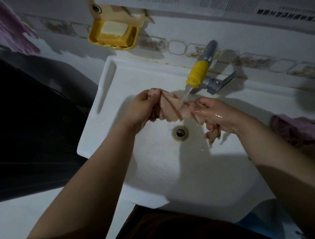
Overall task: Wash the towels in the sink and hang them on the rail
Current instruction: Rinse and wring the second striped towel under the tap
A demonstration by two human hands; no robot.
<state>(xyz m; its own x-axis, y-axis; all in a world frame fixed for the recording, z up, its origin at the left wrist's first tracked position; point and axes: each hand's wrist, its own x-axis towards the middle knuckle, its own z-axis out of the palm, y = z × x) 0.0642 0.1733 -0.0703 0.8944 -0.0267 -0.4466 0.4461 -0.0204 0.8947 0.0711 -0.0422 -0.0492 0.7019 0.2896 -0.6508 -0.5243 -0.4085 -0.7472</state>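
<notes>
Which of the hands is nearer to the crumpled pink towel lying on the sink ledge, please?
The right hand is nearer: the crumpled pink towel lies just beyond it, to its right. The left hand is farther off, across the basin.

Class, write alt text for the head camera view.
Two hands, left and right, hold a pale striped towel under a running tap over a white sink. A pink towel lies to the right.

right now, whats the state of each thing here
tap: running
striped towel: stretched between both hands under the water
left hand: grips towel
right hand: grips towel, wet
pink towel: bunched beside sink
drain: open
soap: in dish
</notes>
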